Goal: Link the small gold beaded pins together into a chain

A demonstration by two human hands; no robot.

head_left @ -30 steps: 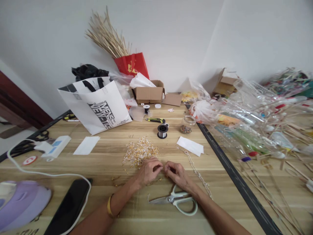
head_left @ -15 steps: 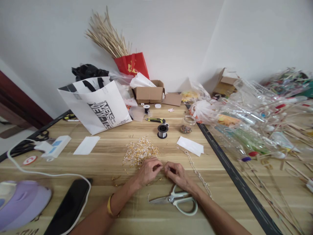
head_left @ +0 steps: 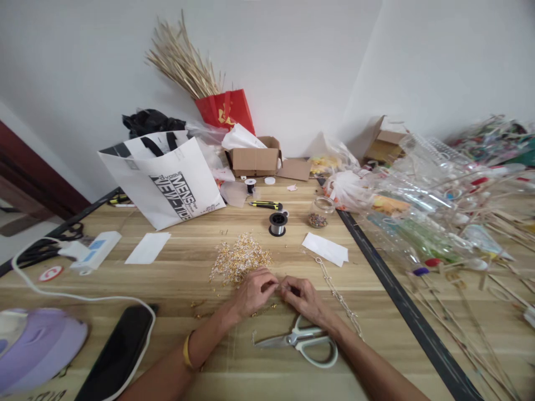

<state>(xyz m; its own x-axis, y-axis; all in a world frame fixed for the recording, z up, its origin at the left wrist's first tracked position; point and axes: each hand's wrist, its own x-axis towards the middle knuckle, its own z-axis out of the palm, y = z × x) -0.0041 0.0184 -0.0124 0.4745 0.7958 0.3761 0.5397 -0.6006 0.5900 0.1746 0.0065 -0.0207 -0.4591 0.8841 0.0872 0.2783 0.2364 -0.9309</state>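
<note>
In the head view, the step in hand appears to be close fingertip work on something very small: the left hand (head_left: 252, 293) and the right hand (head_left: 302, 295) meet almost tip to tip above the surface (head_left: 184, 281), just on the near side of a loose pile of gold and clear beads (head_left: 240, 256). In each hand the grip looks drawn together, thumb against forefinger; whatever is pinched there is too fine to make out, so I cannot tell if it is a bead, a wire or a thread. A gold strand (head_left: 273, 306) lies on the surface near the left wrist, partly hidden by that arm, and a pale strand (head_left: 335, 293) lies stretched out to the right of the right hand. The scissors (head_left: 290, 339) rest just beside the right wrist, blades pointing left, and a spool of wire (head_left: 277, 225) stands beyond the pile. As a judgement, the next move calls for steady fingertips, the two grips kept close and lined up, and a light pull at most, with the right wrist kept off the scissors. Against the frame from half a second ago, hardly anything differs: both hands hold the same place and pose, any change at the fingertips is too slight to tell, and the pile, strands, scissors and spool have not shifted.
</note>
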